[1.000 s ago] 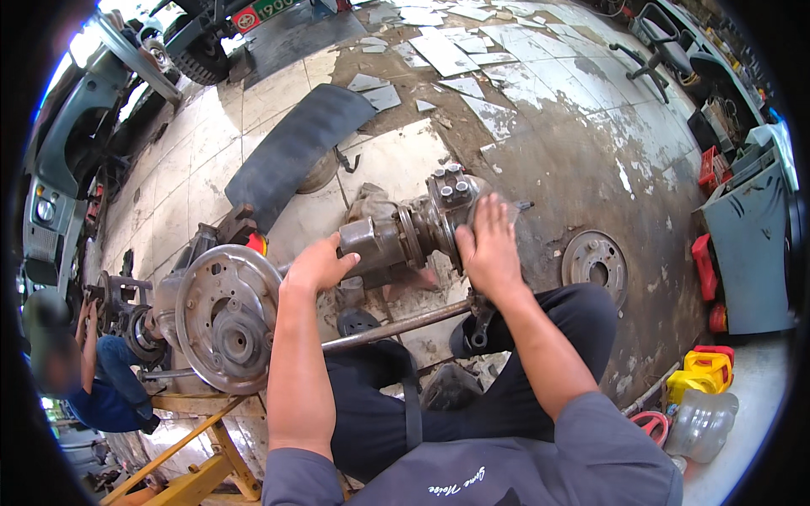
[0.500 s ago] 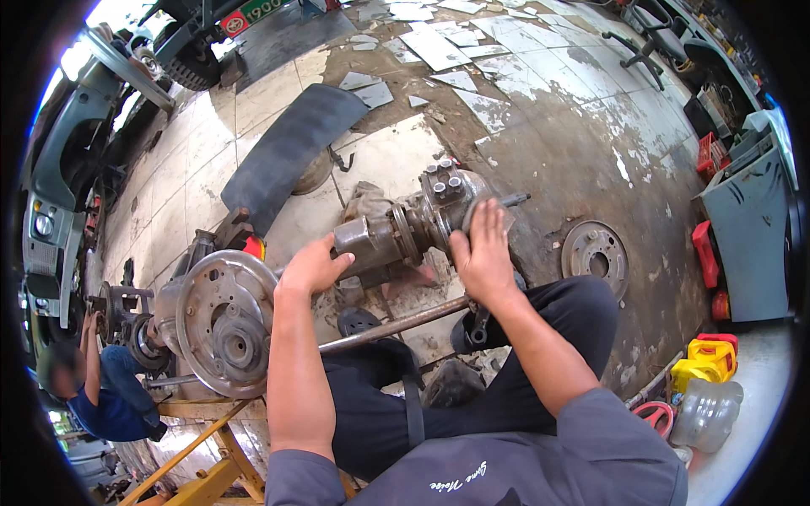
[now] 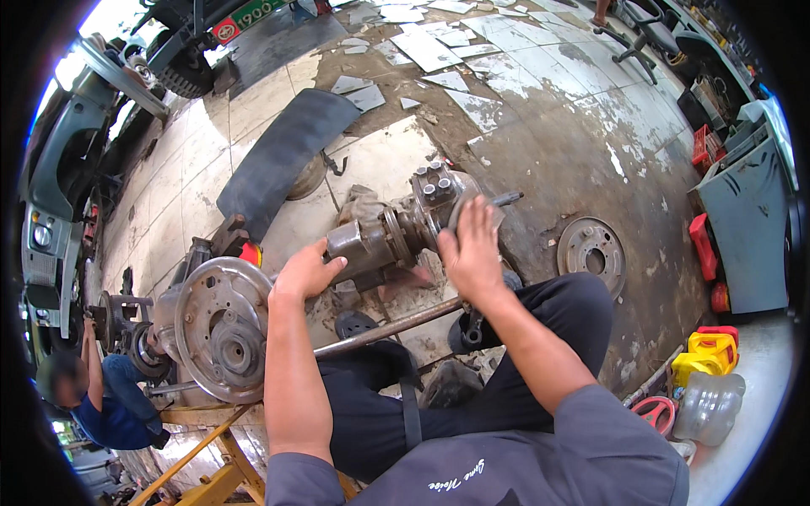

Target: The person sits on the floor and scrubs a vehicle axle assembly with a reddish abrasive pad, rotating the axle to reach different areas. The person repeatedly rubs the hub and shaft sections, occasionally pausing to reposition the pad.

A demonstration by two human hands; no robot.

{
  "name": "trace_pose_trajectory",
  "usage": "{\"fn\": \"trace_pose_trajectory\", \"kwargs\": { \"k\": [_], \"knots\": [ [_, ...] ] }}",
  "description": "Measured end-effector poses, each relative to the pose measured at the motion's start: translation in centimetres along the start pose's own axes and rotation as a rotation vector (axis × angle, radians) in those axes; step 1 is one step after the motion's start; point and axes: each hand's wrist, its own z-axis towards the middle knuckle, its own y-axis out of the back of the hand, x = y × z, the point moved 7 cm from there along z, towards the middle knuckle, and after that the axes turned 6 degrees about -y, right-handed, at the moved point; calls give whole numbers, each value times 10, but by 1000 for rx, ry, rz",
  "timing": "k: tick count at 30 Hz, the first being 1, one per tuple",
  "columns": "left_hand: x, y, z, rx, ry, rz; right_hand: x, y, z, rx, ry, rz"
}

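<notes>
A greasy metal axle housing (image 3: 361,245) lies across in front of me, with a knuckle with several bolts (image 3: 433,182) at its right end. My left hand (image 3: 305,270) grips the housing's left end, thumb on the near side and some fingers hidden behind it. At the knuckle, my right hand (image 3: 474,249) lies flat with fingers stretched out, against a thin grey piece whose kind I cannot make out. A long metal rod (image 3: 388,327) runs below both hands. Beside my left forearm stands a round brake backing plate (image 3: 221,329).
Another backing plate (image 3: 592,258) lies on the floor at right. Beyond the axle are a dark curved panel (image 3: 287,156) and broken tiles (image 3: 426,51). A yellow stand (image 3: 221,468) is at lower left, near a co-worker (image 3: 114,392). Yellow container (image 3: 707,354) and grey cabinet (image 3: 742,219) stand right.
The whole view has shifted slightly. My right hand has moved a little over the knuckle, still flat. My left hand stays at the housing's end.
</notes>
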Motion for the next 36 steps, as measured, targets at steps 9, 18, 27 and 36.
{"fn": "trace_pose_trajectory", "kwargs": {
  "k": [9,18,27,36],
  "knots": [
    [-1,-2,2,9,-6,3,-36,8,24,-66,-174,319],
    [-3,-2,4,-5,-39,31,-60,16,37,79,-450,939],
    [-7,1,3,15,9,11,-42,36,35,93,-257,1110],
    [-7,2,3,7,-12,-6,-51,18,37,131,-343,971]
  ]
}}
